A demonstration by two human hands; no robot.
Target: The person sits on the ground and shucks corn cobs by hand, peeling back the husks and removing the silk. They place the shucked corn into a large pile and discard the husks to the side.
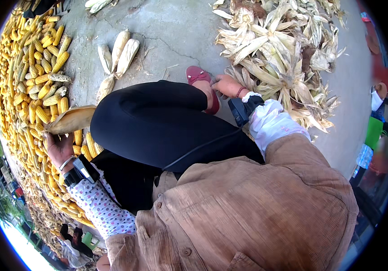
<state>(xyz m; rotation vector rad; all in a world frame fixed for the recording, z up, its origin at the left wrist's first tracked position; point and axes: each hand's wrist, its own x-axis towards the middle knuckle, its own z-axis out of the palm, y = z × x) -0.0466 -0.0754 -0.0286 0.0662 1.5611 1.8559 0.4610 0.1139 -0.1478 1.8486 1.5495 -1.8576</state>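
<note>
My left hand (pixel 59 150) is closed around the end of an unhusked ear of corn (pixel 73 120), whose dry tan husk points toward my knee. It is held over the edge of a big heap of bare yellow corn cobs (pixel 36 104). My right hand (pixel 228 86) is down beside my red shoe (pixel 198 74), fingers curled; whether something small is in them is hidden. Right beside that hand lies a pile of dry, pale corn husks (pixel 279 58). Each wrist carries a small strapped device, the left one a dark-and-silver box (pixel 86 169) and the right one a black box (pixel 239 111).
Several ears still in their husks (pixel 119 54) lie on the grey concrete floor (pixel 167 31) ahead of my knee. Another pale husked ear (pixel 97 4) is at the far edge. On the far right are a green object (pixel 373 133) and a pack of clear bottles (pixel 364 156).
</note>
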